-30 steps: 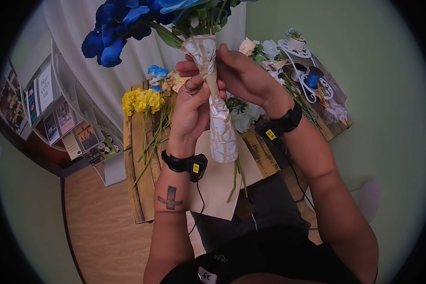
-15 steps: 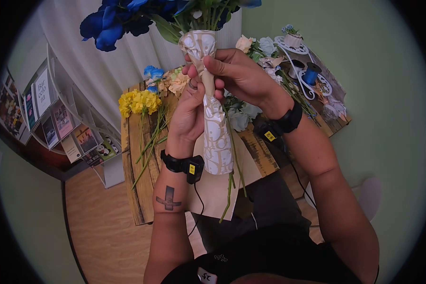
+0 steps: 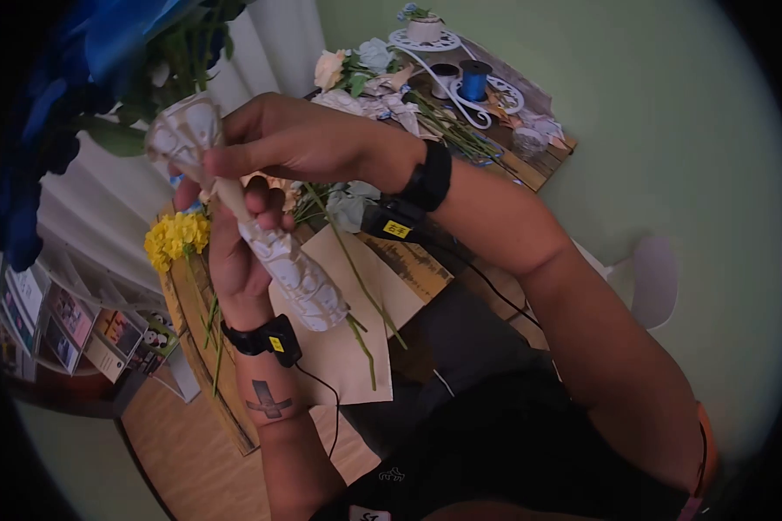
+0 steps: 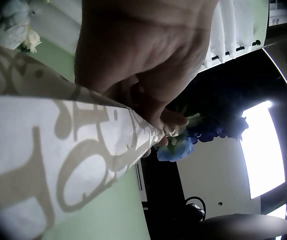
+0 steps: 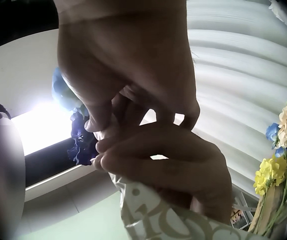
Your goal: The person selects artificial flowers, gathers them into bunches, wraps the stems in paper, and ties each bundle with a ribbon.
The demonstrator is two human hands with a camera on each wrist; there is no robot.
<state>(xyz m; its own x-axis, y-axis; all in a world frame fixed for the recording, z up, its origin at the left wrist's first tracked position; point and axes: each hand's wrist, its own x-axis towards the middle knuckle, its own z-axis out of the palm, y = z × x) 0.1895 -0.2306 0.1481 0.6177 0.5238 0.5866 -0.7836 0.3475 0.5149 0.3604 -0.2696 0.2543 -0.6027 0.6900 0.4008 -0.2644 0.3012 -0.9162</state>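
A bouquet of blue flowers (image 3: 13, 182) stands tilted, its blooms at the upper left of the head view. Patterned white and beige wrapping paper (image 3: 297, 282) encloses its stems and narrows at a waist. My left hand (image 3: 237, 260) holds the bouquet at that waist, partly hidden behind the paper. Just above, my right hand (image 3: 291, 143) pinches the flared paper below the blooms, thumb in front. In the right wrist view both hands meet at the narrow part, the left hand (image 5: 173, 160) lowest. Green stems (image 3: 362, 352) stick out of the paper's lower end.
On the wooden table lie yellow flowers (image 3: 175, 239), pale roses (image 3: 330, 69) and a beige paper sheet (image 3: 365, 286). A blue ribbon spool (image 3: 474, 82) stands near a white metal stand (image 3: 426, 41). A magazine rack (image 3: 78, 321) is at the left.
The head view has turned, and the bouquet now leans with its blooms to the left. My right hand has gone from loose beside the paper to pinching it; my left has kept its hold.
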